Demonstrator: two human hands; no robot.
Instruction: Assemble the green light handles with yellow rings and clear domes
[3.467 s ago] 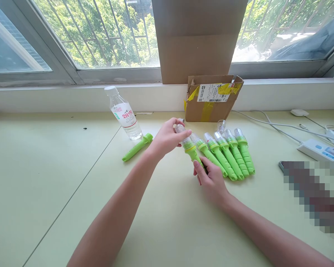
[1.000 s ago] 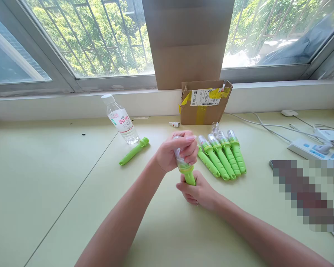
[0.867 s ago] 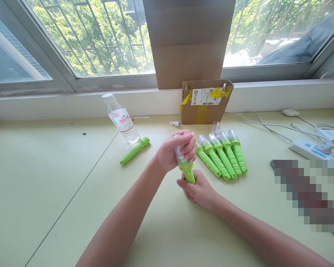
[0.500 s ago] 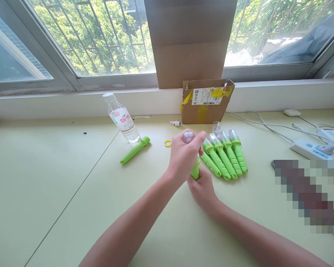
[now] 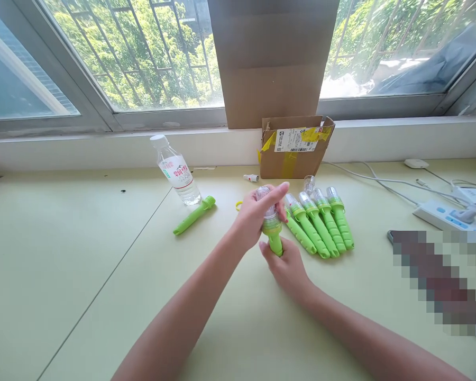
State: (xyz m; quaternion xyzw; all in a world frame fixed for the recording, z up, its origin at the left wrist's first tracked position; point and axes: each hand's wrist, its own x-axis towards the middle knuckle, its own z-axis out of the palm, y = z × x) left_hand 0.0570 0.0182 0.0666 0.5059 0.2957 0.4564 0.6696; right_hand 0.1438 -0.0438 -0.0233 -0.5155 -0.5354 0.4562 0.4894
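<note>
Between my hands, a green light stick (image 5: 275,241) stands roughly upright with a clear ribbed cap (image 5: 262,194) on top. My left hand (image 5: 254,214) is curled around the cap, its thumb lying across the front. Lower down, my right hand (image 5: 289,267) grips the green handle, whose bottom end is hidden. Just to the right lie several similar green light sticks (image 5: 319,225) side by side, with clear caps on those whose tops show. A loose clear cap (image 5: 309,183) is behind them. On the left rests a green handle (image 5: 194,216) with a bare threaded end.
A water bottle (image 5: 178,172) stands behind the loose handle. A yellow ring (image 5: 238,205) is partly hidden by my left hand. Farther back are a small white tube (image 5: 251,178) and an open cardboard box (image 5: 295,156). A power strip (image 5: 452,214) with cables lies at right.
My left hand has shifted slightly left and its grip has loosened, so more of the clear cap and the green collar shows. My right hand stays around the handle.
</note>
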